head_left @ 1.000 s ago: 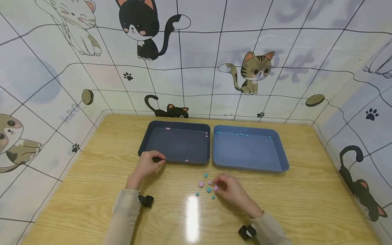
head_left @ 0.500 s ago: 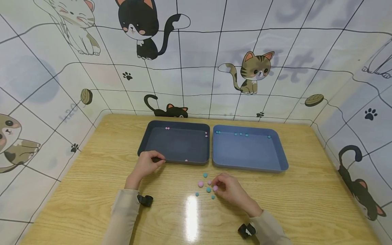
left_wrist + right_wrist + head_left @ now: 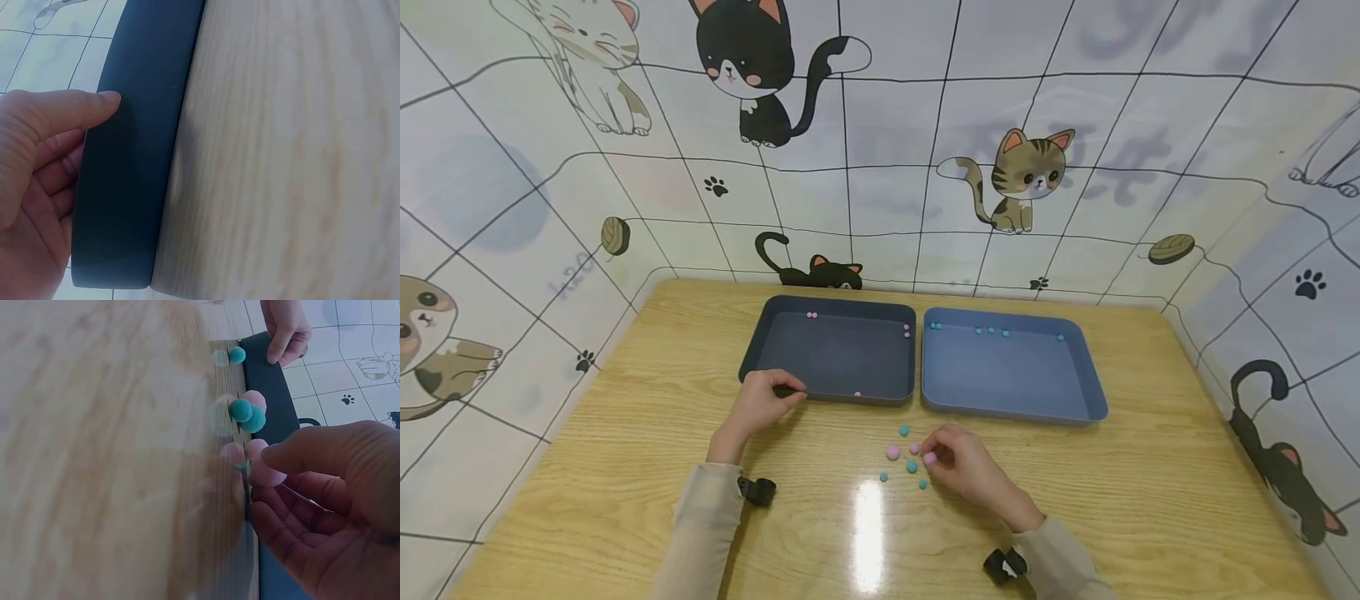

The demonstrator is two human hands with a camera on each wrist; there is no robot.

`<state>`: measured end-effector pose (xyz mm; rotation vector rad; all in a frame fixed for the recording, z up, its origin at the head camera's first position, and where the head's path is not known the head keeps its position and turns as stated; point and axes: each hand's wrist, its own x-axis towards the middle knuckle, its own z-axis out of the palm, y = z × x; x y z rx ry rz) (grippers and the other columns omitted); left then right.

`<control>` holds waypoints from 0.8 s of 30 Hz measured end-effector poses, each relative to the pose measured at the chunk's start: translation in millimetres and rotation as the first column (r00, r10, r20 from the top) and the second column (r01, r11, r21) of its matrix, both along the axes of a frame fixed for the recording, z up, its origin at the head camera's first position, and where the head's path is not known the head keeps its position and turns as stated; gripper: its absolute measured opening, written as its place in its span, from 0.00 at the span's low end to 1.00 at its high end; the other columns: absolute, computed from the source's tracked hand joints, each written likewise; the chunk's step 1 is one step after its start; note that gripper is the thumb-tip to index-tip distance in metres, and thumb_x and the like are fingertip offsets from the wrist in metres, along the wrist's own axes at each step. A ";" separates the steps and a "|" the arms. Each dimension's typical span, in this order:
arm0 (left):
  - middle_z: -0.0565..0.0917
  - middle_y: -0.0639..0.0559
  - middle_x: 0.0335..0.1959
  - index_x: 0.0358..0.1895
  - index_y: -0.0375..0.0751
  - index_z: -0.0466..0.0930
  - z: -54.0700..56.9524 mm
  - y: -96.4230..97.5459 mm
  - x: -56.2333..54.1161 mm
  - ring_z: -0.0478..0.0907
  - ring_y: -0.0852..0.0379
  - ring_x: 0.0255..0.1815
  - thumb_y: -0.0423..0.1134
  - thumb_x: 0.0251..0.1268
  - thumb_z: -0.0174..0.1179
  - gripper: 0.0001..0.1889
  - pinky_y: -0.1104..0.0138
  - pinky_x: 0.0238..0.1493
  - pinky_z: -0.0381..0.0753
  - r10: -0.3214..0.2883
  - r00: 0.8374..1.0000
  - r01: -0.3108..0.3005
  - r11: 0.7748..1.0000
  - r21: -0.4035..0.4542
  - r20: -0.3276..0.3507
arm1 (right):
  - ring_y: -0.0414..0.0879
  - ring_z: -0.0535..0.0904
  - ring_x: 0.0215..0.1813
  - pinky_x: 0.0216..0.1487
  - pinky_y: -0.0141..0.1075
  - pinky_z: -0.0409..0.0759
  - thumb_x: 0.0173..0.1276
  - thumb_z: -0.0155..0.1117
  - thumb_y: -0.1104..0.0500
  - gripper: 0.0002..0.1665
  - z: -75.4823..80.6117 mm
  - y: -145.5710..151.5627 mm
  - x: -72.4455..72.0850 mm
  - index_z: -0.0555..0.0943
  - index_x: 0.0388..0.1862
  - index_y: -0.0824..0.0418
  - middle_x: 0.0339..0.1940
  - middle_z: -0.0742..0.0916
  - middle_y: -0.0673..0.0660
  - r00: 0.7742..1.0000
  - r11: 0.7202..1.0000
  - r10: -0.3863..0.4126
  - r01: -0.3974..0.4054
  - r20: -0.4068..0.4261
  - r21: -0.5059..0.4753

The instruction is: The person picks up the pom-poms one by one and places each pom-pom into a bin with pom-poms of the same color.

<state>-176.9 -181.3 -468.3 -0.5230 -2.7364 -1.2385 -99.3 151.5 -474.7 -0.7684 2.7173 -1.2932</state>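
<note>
Pompom (image 3: 267, 475) in right fingers (image 3: 275, 534); only head view shows tray floors (image 3: 835, 354).

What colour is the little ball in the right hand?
Pink. The ball shows best in the right wrist view.

The surface (image 3: 1187, 467) is pale yellow-brown wood with visible grain, glossy enough to carry a bright streak of reflected light near its front and faint reflections of balls in the right wrist view. Toward its back stand two shallow rectangular trays, just beside each other: a dark tray (image 3: 842, 354) on the left and a blue tray (image 3: 1011, 375) on the right. In front of them lies a loose cluster: a teal ball (image 3: 904, 431) nearest the trays, a larger pink ball (image 3: 892, 452), a small pink ball (image 3: 913, 449), a second teal ball (image 3: 912, 467) and, closest to the front, two small teal balls (image 3: 883, 477).
</note>
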 end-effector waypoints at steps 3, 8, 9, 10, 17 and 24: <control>0.84 0.49 0.29 0.29 0.34 0.86 0.5 0.0 0.2 0.80 0.55 0.30 0.33 0.55 0.67 0.04 0.68 0.31 0.78 -0.002 1.000 0.002 1.000 0.003 -0.004 | 0.43 0.77 0.34 0.35 0.32 0.78 0.56 0.66 0.72 0.07 -1.2 0.0 -0.4 0.81 0.31 0.63 0.34 0.83 0.53 0.999 1.000 -0.006 0.005 -0.051 -0.016; 0.84 0.49 0.29 0.29 0.34 0.86 1.2 0.1 0.6 0.80 0.55 0.30 0.34 0.55 0.67 0.05 0.67 0.31 0.78 -0.003 1.000 0.003 1.000 0.003 -0.010 | 0.45 0.78 0.34 0.35 0.34 0.79 0.56 0.66 0.73 0.07 -1.3 0.8 -1.1 0.80 0.32 0.64 0.32 0.82 0.54 0.994 0.999 -0.024 0.020 -0.105 -0.037; 0.84 0.49 0.29 0.29 0.33 0.86 1.2 0.1 0.5 0.80 0.55 0.30 0.34 0.55 0.67 0.05 0.67 0.31 0.78 -0.002 1.000 0.002 1.000 0.002 -0.011 | 0.45 0.78 0.34 0.35 0.35 0.79 0.56 0.66 0.73 0.07 -0.9 1.0 -1.2 0.80 0.32 0.64 0.32 0.82 0.54 0.994 0.999 -0.026 0.021 -0.110 -0.042; 0.84 0.49 0.29 0.29 0.34 0.86 1.2 0.1 0.4 0.80 0.55 0.30 0.33 0.55 0.67 0.05 0.67 0.31 0.78 -0.002 1.000 0.002 1.000 0.001 -0.012 | 0.46 0.79 0.34 0.35 0.35 0.80 0.56 0.66 0.73 0.07 -0.3 1.2 -1.3 0.80 0.32 0.64 0.32 0.82 0.54 0.994 0.999 -0.030 0.025 -0.107 -0.046; 0.85 0.50 0.28 0.29 0.35 0.86 0.1 -0.2 -0.7 0.80 0.55 0.30 0.34 0.54 0.68 0.04 0.66 0.32 0.78 0.006 1.000 -0.006 1.000 -0.003 -0.021 | 0.45 0.79 0.35 0.36 0.35 0.80 0.57 0.66 0.72 0.07 2.9 2.4 -2.3 0.80 0.34 0.66 0.31 0.82 0.53 0.995 0.996 -0.068 0.064 -0.068 -0.065; 0.85 0.51 0.28 0.28 0.35 0.86 0.8 0.2 -0.7 0.79 0.55 0.30 0.33 0.54 0.68 0.03 0.66 0.32 0.78 0.005 1.000 -0.005 1.000 -0.005 -0.015 | 0.41 0.76 0.33 0.33 0.32 0.78 0.60 0.61 0.72 0.04 0.1 3.9 -3.3 0.79 0.34 0.67 0.31 0.81 0.56 0.997 0.992 -0.073 0.069 -0.039 -0.101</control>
